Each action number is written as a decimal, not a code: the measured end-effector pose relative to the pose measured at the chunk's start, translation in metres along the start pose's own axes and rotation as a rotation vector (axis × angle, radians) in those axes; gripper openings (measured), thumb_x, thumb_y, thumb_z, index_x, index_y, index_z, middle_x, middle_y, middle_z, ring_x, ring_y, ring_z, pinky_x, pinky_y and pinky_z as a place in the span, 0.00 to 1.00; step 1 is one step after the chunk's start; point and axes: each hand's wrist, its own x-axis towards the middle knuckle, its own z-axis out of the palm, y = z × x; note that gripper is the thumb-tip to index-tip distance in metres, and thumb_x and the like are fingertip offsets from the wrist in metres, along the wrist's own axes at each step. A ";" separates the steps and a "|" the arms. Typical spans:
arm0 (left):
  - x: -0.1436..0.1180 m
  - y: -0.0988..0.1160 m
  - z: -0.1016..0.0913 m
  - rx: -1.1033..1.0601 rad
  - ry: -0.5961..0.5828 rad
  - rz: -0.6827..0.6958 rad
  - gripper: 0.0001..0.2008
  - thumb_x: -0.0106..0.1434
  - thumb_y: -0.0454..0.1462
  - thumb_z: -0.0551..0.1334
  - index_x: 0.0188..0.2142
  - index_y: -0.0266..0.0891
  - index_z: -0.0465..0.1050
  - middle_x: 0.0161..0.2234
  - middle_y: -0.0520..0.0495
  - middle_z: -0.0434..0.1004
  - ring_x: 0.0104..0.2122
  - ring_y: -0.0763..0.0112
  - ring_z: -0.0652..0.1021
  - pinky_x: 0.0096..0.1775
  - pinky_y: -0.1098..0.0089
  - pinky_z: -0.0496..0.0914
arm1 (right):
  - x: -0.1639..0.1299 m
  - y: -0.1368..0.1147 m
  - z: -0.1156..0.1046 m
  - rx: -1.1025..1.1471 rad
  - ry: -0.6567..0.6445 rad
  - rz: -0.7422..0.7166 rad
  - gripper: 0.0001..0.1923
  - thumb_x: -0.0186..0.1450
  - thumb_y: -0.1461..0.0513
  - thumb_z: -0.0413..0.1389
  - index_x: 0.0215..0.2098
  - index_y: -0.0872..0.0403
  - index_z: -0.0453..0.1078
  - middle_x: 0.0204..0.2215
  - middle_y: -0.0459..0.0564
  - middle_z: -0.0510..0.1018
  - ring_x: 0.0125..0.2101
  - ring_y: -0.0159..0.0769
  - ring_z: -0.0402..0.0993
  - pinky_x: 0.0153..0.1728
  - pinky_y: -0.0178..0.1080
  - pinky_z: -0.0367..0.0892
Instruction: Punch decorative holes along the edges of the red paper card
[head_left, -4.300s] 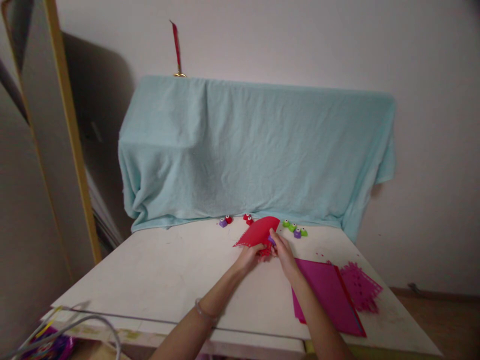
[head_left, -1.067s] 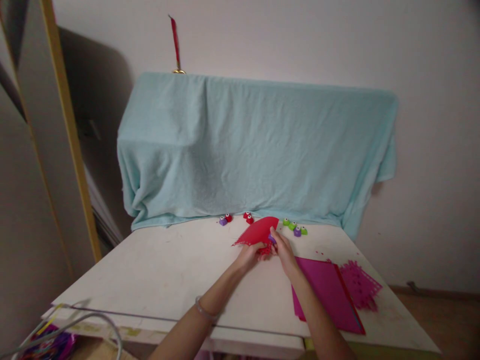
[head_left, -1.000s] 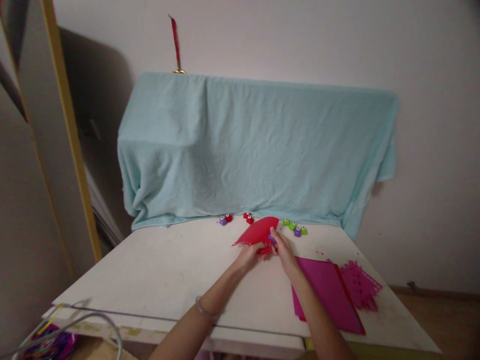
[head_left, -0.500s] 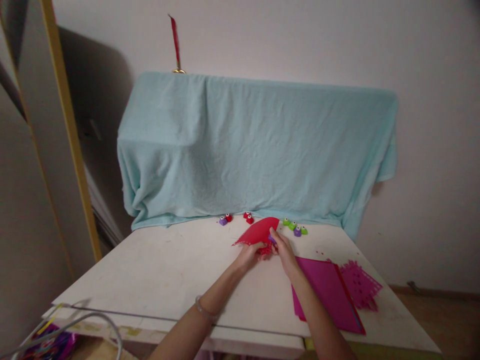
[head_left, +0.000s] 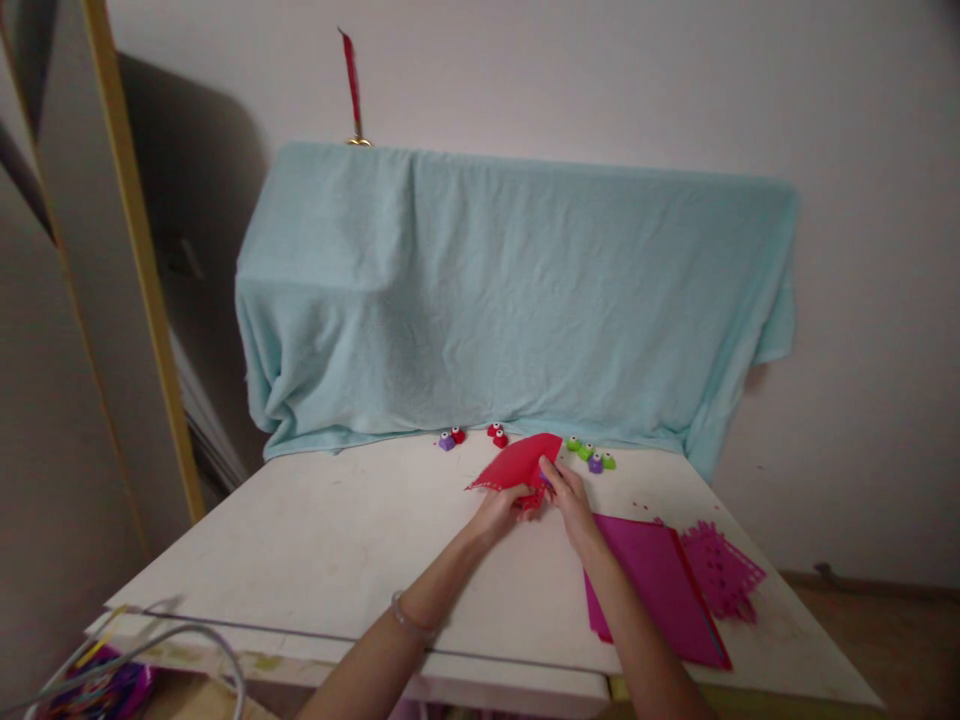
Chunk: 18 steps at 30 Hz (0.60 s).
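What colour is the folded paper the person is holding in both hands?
Red, with a lacy punched edge; the folded paper shows best in the head view, the only view here.

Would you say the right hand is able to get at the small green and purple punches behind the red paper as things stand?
Probably yes: the right hand sits just in front of the punches, with bare table between, though it is busy at the red paper.

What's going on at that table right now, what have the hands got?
A person works at a white table in front of something draped in a light blue cloth. The left hand holds a folded red paper with a punched, lacy edge, while the right hand presses a small purple punch onto it. More small punches, red, purple and green, lie in a row by the cloth. A magenta sheet stack and a cut lacy piece lie to the right.
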 end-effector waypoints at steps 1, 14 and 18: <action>0.000 0.000 -0.001 0.007 -0.003 -0.001 0.08 0.53 0.36 0.59 0.29 0.30 0.72 0.20 0.47 0.69 0.16 0.77 0.64 0.21 0.73 0.53 | 0.000 0.000 0.000 0.009 -0.002 -0.008 0.23 0.54 0.43 0.63 0.27 0.54 0.65 0.20 0.40 0.62 0.18 0.26 0.54 0.18 0.31 0.52; -0.002 0.002 0.001 0.004 0.002 -0.014 0.08 0.54 0.34 0.59 0.27 0.29 0.72 0.16 0.48 0.66 0.16 0.78 0.64 0.21 0.72 0.52 | 0.002 0.001 -0.003 -0.022 0.037 0.023 0.24 0.55 0.42 0.61 0.29 0.54 0.68 0.18 0.41 0.64 0.17 0.27 0.55 0.17 0.32 0.51; -0.002 0.005 0.003 0.020 -0.005 -0.021 0.11 0.56 0.39 0.61 0.27 0.29 0.72 0.16 0.48 0.68 0.15 0.78 0.64 0.20 0.72 0.51 | 0.006 0.007 -0.007 -0.081 0.057 0.038 0.26 0.55 0.39 0.59 0.29 0.54 0.68 0.16 0.42 0.63 0.15 0.27 0.54 0.15 0.32 0.48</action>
